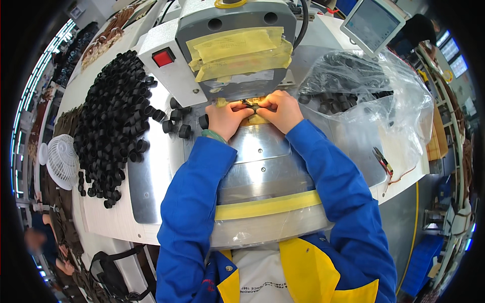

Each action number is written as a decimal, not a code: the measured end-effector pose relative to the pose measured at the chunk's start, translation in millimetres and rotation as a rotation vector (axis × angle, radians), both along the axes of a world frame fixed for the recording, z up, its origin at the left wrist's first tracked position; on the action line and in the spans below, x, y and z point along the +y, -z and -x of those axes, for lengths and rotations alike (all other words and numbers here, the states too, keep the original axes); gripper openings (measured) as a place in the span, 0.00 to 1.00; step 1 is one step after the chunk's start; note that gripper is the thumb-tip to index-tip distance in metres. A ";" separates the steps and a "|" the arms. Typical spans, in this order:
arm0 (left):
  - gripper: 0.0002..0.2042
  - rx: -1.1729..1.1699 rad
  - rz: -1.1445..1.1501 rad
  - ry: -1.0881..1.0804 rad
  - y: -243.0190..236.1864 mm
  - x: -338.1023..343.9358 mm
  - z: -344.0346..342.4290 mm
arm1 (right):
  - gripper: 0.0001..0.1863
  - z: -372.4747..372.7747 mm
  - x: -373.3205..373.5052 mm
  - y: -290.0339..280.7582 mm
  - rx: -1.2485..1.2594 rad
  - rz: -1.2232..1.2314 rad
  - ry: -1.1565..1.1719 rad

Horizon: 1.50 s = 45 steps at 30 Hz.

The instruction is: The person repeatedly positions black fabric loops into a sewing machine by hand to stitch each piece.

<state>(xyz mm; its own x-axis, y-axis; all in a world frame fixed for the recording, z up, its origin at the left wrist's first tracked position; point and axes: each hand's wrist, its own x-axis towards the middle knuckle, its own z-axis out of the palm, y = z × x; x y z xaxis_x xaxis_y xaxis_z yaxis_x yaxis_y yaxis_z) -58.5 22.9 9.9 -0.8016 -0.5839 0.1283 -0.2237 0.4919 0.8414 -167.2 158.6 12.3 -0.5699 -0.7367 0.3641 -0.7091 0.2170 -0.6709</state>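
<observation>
my left hand (225, 120) and right hand (284, 112) were nearly closed, fingertips pinching a small dark piece (254, 108) between them, just beneath the grey machine (237, 22). black rings (113, 108) lay heaped to the left.

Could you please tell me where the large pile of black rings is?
In the head view, the pile of black rings lies on the left side of the table, between the white fan and the red switch.
</observation>
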 end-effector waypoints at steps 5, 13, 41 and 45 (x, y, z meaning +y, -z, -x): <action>0.13 0.022 -0.111 0.008 1.0 -3.3 -2.9 | 0.08 -0.4 -1.6 1.8 0.019 -0.001 -0.003; 0.14 -0.014 -0.001 0.017 5.5 -1.6 1.1 | 0.07 0.9 0.8 5.0 0.060 0.023 0.029; 0.11 -0.136 0.548 -0.313 -29.4 -79.1 -86.9 | 0.07 36.2 50.6 -34.6 0.392 -0.172 0.045; 0.06 0.010 0.828 -0.361 -43.2 -58.6 -83.5 | 0.08 9.3 33.0 -33.6 -0.638 -0.058 -0.283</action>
